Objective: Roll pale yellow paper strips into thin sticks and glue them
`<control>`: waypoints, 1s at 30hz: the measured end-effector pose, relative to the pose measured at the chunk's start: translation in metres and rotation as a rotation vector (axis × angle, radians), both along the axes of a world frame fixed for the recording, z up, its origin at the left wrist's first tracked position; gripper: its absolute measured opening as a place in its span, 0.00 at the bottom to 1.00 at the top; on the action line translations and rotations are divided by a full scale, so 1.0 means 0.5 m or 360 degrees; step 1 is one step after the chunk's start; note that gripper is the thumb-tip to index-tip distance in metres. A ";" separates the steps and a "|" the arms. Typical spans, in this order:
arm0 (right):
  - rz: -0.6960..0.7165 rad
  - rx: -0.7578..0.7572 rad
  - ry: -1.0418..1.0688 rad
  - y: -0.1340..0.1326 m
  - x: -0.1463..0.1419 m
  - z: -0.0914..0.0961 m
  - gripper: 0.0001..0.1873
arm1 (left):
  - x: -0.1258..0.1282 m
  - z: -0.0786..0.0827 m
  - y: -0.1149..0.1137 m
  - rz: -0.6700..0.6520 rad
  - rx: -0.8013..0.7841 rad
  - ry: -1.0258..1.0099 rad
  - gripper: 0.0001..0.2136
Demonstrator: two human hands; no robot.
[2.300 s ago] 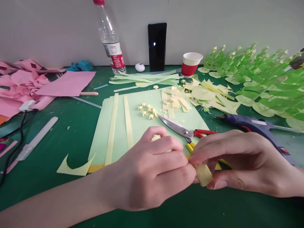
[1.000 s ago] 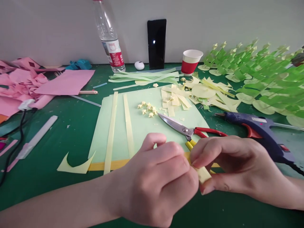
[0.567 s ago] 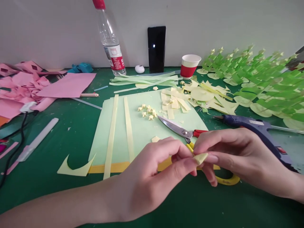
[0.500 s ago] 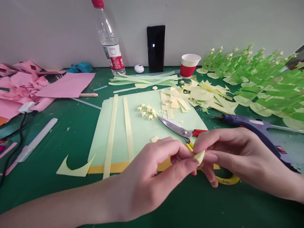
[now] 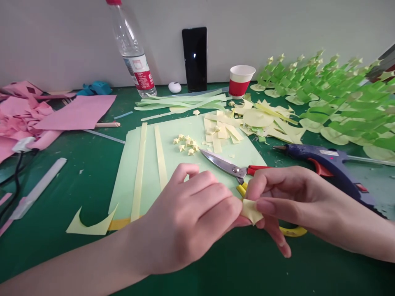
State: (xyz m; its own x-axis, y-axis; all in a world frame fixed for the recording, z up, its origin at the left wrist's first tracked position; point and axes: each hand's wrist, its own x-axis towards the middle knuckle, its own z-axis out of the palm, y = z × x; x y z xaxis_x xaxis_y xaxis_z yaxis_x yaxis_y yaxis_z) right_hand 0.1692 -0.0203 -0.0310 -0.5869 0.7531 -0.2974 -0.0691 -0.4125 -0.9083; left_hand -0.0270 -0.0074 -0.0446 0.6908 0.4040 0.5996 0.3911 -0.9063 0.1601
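Observation:
Between my two hands is a small pale yellow folded paper star point(image 5: 252, 211), its flat face and points turned toward me. My right hand point(image 5: 293, 205) pinches it between thumb and fingers. My left hand point(image 5: 197, 209), knuckles up, presses against its left side with fingers curled; the left fingertips are mostly hidden. Just behind the hands lie scissors point(image 5: 226, 163) with red and yellow handles, partly covered by my right hand. Several finished paper stars point(image 5: 187, 144) sit on light green paper sheets point(image 5: 129, 164), beside two long pale yellow paper strips point(image 5: 140, 168).
A blue glue gun point(image 5: 333, 158) lies right. Green paper plants point(image 5: 339, 98) stand back right, near yellow paper scraps point(image 5: 271, 119) and a paper cup point(image 5: 241, 82). A bottle point(image 5: 135, 61) and phone point(image 5: 196, 59) stand along the wall. Pink paper point(image 5: 80, 111) is left.
My left hand has rolled over so its knuckles face up. The paper star has turned from its edge to show a flat face. The view has shifted slightly.

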 end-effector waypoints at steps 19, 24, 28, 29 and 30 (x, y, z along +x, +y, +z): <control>-0.0385 0.1023 -0.0328 -0.008 -0.003 0.006 0.07 | -0.003 0.007 -0.004 0.0214 0.0232 0.0017 0.08; -0.0434 0.1671 -0.0635 -0.015 0.005 -0.004 0.07 | -0.004 0.008 -0.010 0.0239 0.0316 0.0079 0.08; -0.0345 0.1877 -0.0832 -0.013 0.006 0.004 0.07 | -0.003 0.010 -0.011 0.0216 0.0328 0.0089 0.09; -0.0340 0.1922 -0.0870 -0.012 0.006 0.006 0.07 | -0.003 0.009 -0.012 0.0204 0.0324 0.0094 0.09; -0.0350 0.1965 -0.0897 -0.011 0.005 0.008 0.07 | -0.002 0.009 -0.012 0.0194 0.0319 0.0101 0.09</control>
State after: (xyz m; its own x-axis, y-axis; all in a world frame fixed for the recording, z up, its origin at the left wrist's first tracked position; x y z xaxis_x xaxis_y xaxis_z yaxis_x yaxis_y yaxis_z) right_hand 0.1719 -0.0257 -0.0270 -0.4465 0.7607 0.4712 0.4696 0.6474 -0.6003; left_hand -0.0283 -0.0134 -0.0403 0.6831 0.3642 0.6330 0.5032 -0.8629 -0.0465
